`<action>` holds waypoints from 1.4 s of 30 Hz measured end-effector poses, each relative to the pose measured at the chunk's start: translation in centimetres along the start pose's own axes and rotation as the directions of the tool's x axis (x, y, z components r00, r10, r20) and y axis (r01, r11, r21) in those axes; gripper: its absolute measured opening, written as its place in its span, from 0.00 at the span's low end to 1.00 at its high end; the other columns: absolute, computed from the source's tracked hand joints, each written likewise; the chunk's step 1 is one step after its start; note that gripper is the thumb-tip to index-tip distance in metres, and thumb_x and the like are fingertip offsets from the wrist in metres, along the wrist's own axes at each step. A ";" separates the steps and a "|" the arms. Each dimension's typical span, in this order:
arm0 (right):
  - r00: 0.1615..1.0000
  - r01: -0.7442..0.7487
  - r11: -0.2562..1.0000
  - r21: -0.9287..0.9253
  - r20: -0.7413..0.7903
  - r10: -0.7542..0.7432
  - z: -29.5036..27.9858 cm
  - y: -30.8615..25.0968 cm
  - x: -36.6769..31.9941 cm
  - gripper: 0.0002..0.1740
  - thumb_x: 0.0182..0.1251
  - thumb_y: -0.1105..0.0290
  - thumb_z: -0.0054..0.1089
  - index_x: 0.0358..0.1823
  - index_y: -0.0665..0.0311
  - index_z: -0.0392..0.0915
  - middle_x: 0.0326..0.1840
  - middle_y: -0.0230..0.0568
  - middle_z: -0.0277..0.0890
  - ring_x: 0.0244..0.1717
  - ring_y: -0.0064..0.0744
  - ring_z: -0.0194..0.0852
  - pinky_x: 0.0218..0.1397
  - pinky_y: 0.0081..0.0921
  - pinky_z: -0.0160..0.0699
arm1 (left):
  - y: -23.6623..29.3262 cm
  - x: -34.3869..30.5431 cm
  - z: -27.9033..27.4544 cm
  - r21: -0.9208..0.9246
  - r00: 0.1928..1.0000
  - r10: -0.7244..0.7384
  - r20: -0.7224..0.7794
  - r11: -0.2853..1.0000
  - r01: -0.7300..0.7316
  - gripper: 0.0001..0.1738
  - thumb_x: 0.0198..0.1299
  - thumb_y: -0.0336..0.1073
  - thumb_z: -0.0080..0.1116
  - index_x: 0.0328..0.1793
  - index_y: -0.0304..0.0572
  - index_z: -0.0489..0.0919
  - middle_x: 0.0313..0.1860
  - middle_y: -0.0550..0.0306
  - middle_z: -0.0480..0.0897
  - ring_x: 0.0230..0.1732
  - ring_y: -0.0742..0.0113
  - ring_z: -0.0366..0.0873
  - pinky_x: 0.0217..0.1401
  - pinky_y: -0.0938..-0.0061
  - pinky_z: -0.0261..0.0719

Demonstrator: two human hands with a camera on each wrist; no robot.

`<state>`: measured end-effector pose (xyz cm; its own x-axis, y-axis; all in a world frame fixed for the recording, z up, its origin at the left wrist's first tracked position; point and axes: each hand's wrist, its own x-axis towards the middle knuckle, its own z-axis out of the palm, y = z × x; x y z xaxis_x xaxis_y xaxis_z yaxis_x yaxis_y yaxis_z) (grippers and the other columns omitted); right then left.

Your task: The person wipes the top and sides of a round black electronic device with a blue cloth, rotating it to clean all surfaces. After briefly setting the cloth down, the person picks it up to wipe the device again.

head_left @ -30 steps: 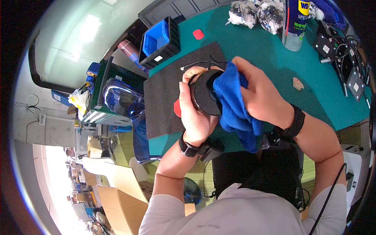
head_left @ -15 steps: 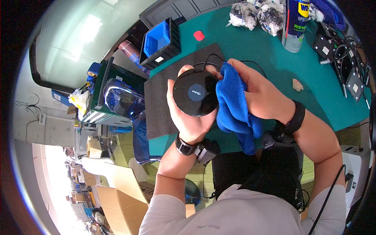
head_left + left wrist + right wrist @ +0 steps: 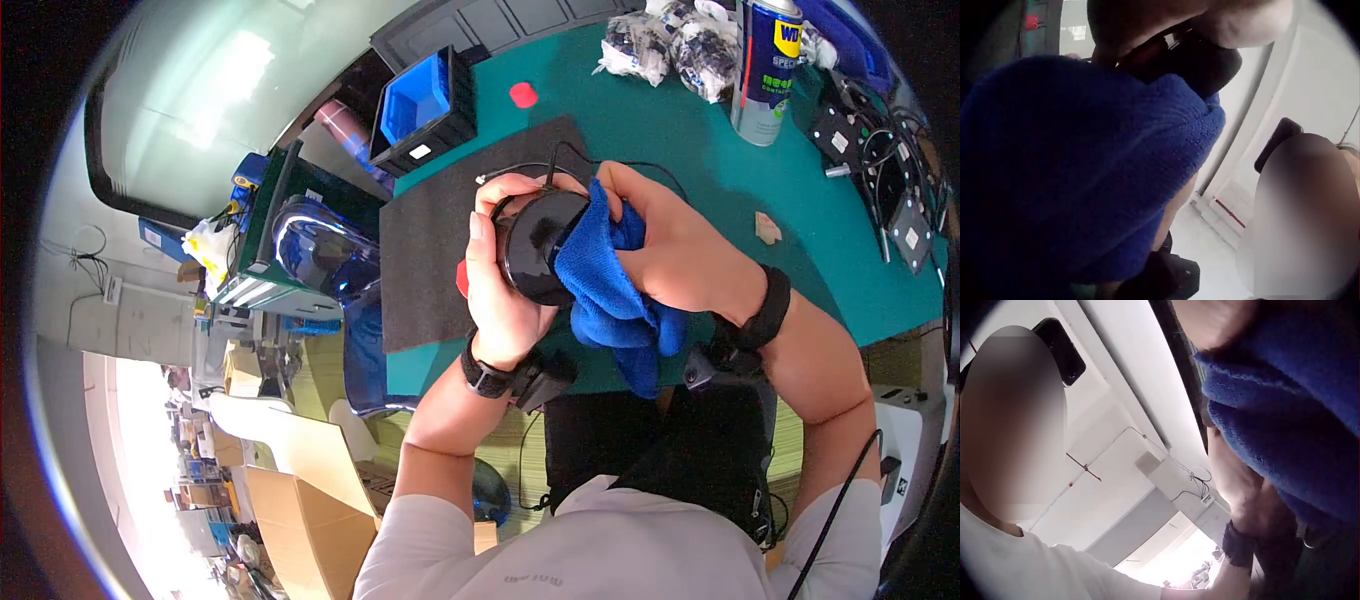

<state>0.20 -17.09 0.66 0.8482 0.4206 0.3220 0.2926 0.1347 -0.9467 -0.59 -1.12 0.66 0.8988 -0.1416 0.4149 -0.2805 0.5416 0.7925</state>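
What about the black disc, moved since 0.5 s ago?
Yes. The black disc turned from camera-facing to edge-on, toward the blue cloth, drifting right against the red sticker.

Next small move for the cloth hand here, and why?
Probably drag the blue cloth leftward across the black disc. The left hand grips the disc tilted, its glossy face toward the right hand, which presses the cloth over only the right part; the rest of the face shows bare.

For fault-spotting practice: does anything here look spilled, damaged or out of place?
Nothing looks spilled or damaged. The left hand holds the black disc, the right hand presses the blue cloth on it. A tan scrap lies loose on the green table.
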 end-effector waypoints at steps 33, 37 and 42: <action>0.996 0.063 0.993 -0.095 0.068 -0.057 -0.9 0.0 0.2 0.18 0.51 0.73 0.66 0.31 0.63 0.60 0.26 0.38 0.64 0.31 0.22 0.63 0.34 0.25 0.65 | 0.4 0.2 -0.5 -0.145 0.987 -0.152 -0.046 0.979 0.144 0.25 0.69 0.56 0.31 0.51 0.43 0.67 0.47 0.47 0.76 0.45 0.59 0.76 0.50 0.68 0.75; 0.992 0.039 0.996 -0.086 0.127 -0.028 -1.4 0.5 0.3 0.18 0.51 0.72 0.66 0.32 0.63 0.60 0.26 0.39 0.64 0.31 0.24 0.64 0.34 0.26 0.66 | 0.2 0.3 -0.4 -0.211 0.983 -0.184 -0.019 0.961 0.176 0.24 0.68 0.56 0.33 0.49 0.44 0.69 0.48 0.48 0.77 0.45 0.58 0.76 0.50 0.68 0.76; 0.986 0.146 0.964 -0.222 -0.052 -0.161 0.2 0.6 -0.2 0.20 0.51 0.72 0.66 0.31 0.63 0.59 0.27 0.40 0.64 0.31 0.27 0.64 0.35 0.26 0.66 | 0.0 -0.1 0.1 0.053 0.999 -0.035 -0.014 0.998 0.035 0.27 0.70 0.57 0.28 0.53 0.42 0.66 0.47 0.44 0.75 0.45 0.60 0.76 0.48 0.69 0.76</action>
<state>0.12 -16.87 0.07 0.8118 0.3462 0.4703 0.5036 -0.0076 -0.8639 -0.72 -1.17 0.66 0.9126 -0.1488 0.3808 -0.2657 0.4919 0.8291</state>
